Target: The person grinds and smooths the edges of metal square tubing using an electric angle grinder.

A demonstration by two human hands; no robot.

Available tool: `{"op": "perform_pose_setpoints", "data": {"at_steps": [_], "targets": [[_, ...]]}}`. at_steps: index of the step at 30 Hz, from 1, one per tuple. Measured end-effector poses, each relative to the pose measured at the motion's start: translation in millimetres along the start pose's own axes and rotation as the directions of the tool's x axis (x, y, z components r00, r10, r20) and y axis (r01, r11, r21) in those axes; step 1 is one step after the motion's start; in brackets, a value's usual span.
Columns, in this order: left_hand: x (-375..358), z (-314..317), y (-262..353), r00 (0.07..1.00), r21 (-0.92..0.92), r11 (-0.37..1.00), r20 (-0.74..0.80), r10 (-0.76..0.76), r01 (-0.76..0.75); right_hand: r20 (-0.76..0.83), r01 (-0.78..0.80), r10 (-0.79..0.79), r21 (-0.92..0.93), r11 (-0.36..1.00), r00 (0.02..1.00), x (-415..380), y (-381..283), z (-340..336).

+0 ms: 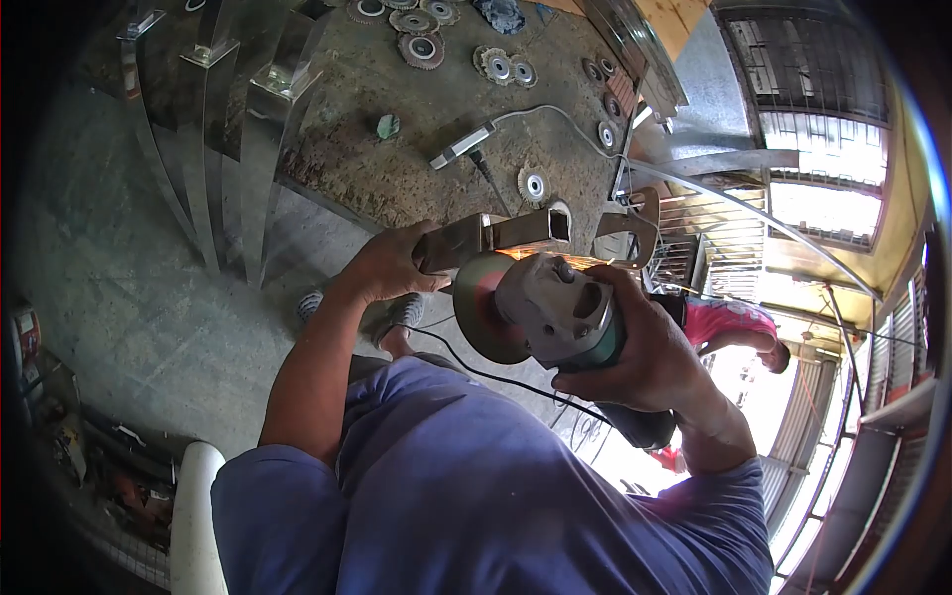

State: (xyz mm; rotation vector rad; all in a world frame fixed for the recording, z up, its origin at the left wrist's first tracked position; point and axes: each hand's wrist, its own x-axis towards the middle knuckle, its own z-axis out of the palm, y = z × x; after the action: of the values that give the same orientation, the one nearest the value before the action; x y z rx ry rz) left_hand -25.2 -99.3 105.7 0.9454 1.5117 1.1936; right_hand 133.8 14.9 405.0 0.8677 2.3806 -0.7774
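Note:
My right hand (650, 347) is wrapped round an angle grinder (560, 312), its disc (488, 307) tilted up on the left side. Orange sparks (531, 250) show where the disc meets a shiny metal piece of rectangular tube (526, 230). My left hand (392, 263) grips the left end of that metal piece, fingers closed on it, close to the disc. The exact contact point is partly hidden behind the grinder. A black cord (476, 372) runs below the grinder, in front of my shirt.
On the stained worktable (347, 169) lie several worn flap discs (421, 50), a power strip (463, 146) with a cable, and a green scrap (388, 126). Tall polished metal legs (208, 149) stand at left. Another person (732, 322) in pink is at right. A white cylinder (198, 516) stands lower left.

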Motion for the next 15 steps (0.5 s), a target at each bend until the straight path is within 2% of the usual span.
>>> {"op": "perform_pose_setpoints", "data": {"at_steps": [5, 15], "targets": [[0.6, -0.2, -0.3, 1.0, 0.04, 0.999, -0.015, -0.004, 0.005, 0.004, -0.009, 0.009, -0.018, 1.0, 1.0, 0.8, -0.5, -0.1], [3.7, -0.4, -4.6, 1.0, -0.004, 1.0, 0.01, -0.003, 0.003, -0.008, 0.007, -0.007, -0.009, 1.0, 1.0, 0.3, -1.9, 0.6]]}}
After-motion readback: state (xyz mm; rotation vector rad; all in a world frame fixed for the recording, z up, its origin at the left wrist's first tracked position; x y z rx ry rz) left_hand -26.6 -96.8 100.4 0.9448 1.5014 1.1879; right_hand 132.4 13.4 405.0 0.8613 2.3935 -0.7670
